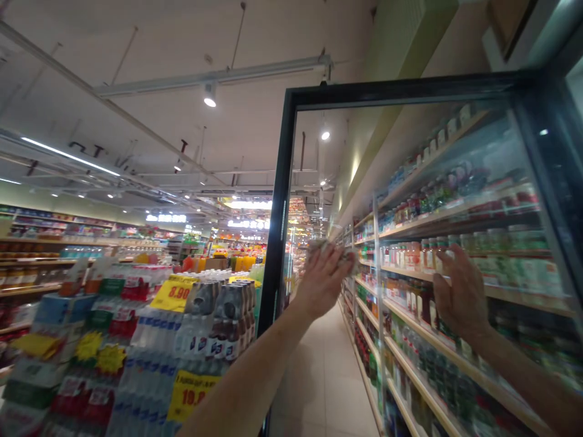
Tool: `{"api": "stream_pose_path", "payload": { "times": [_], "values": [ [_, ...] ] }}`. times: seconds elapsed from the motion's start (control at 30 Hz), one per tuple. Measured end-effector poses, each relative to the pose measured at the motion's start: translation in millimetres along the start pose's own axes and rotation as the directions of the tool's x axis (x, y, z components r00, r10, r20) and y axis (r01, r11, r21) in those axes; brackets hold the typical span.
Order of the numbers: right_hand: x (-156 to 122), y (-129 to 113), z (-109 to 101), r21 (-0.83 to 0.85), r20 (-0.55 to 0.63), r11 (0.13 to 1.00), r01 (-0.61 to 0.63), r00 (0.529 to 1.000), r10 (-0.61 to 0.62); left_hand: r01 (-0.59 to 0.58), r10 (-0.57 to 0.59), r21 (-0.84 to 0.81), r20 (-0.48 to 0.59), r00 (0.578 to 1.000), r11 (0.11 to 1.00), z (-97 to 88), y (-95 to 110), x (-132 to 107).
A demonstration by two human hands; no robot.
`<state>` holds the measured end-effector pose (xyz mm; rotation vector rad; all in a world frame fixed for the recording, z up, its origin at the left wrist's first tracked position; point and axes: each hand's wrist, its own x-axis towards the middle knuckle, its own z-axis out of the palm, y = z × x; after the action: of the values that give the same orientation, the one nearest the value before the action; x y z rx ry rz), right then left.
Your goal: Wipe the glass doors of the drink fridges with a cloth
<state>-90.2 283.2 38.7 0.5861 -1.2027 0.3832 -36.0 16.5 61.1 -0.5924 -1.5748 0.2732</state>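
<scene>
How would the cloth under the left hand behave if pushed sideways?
The cloth would probably crumple rather than stay stiff, since it looks bunched under the left hand. It is likely light, as that one hand covers much of it.

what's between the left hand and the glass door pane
In the head view, a crumpled, greyish cloth lies between the left hand and the glass door pane, under the fingers.

Rather dim overall; light from ceiling spotlight (209, 97) and strip light (70, 156) at left. Distant illuminated signs (166, 218) overexposed, lettering illegible. Shelf goods (519, 249) at right smeared, hands (321, 285) soft. Wide-angle stretching toward edges; faint shadow on floor (337, 388).
</scene>
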Motion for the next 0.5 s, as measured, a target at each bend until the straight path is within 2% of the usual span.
{"api": "stream_pose_path", "payload": {
  "times": [0.07,0.1,0.17,0.2,0.27,0.33,0.4,0.47,0.5],
  "values": [
    [11.4,-39.1,10.7,0.245,0.000,0.969,0.031,0.999,-0.032,-0.104,0.104,-0.098,-0.003,0.995,0.990,1.9,2.0,13.4],
    [16.2,-60.1,17.8,0.363,0.021,0.931,0.025,0.999,-0.035,-0.109,0.105,-0.134,-0.036,0.994,0.985,1.7,3.4,18.3],
    [21.9,-97.5,33.2,0.485,0.065,0.874,-0.033,0.998,0.001,-0.026,0.002,-0.151,-0.153,0.988,0.988,-2.2,5.6,20.5],
    [22.8,-112.1,40.6,0.491,0.076,0.869,-0.058,0.997,0.023,0.045,-0.072,-0.136,-0.203,0.977,0.990,-5.9,6.3,16.8],
    [23.0,-132.5,53.2,0.428,0.091,0.902,-0.058,0.996,0.021,0.194,-0.204,-0.066,-0.230,0.952,0.979,-14.5,7.5,0.3],
    [25.5,-142.1,62.6,0.301,0.125,0.953,0.032,0.990,-0.073,0.266,-0.255,0.051,-0.167,0.953,0.963,-21.6,9.3,-22.9],
    [34.4,-138.6,68.2,0.185,0.190,0.966,0.180,0.958,-0.215,0.262,-0.251,0.168,-0.084,0.964,0.950,-24.6,11.4,-43.4],
    [49.4,-114.5,67.6,0.114,0.260,0.949,0.295,0.913,-0.315,0.250,-0.247,0.244,-0.043,0.968,0.937,-24.1,13.1,-54.9],
    [58.2,-93.3,63.7,0.088,0.274,0.950,0.299,0.910,-0.311,0.251,-0.250,0.262,-0.037,0.968,0.932,-23.2,13.6,-57.1]
  ]
}}
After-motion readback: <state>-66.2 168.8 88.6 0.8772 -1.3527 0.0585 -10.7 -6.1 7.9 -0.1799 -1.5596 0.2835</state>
